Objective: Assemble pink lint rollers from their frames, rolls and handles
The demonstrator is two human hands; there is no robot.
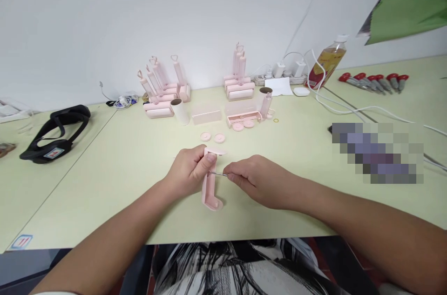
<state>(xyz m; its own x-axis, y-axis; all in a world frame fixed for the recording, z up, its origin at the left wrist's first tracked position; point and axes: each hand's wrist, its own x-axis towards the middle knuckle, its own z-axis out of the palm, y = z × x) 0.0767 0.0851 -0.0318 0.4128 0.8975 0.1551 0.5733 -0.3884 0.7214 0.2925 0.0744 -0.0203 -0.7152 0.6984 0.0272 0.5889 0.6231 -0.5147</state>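
My left hand (188, 171) grips the upper part of a pale pink lint roller frame (209, 190), held with its hollow side facing right. My right hand (258, 181) is closed around a screwdriver (220, 174); its handle is hidden and only the thin metal shaft shows. The shaft's tip reaches the middle of the frame, just below my left thumb, and whatever it touches there is too small to make out. Beyond the frame, two pink round end caps (206, 136) lie on the table. Behind them are a clear cover (206, 116) and a second pink frame (244, 118).
Assembled pink lint rollers (159, 110) stand along the wall in two groups. White paper rolls (180, 112) stand nearby. A drink bottle (326, 62), white cables (335, 109) and several red-capped tubes (373, 82) are at the right. A black head strap (56, 134) lies left.
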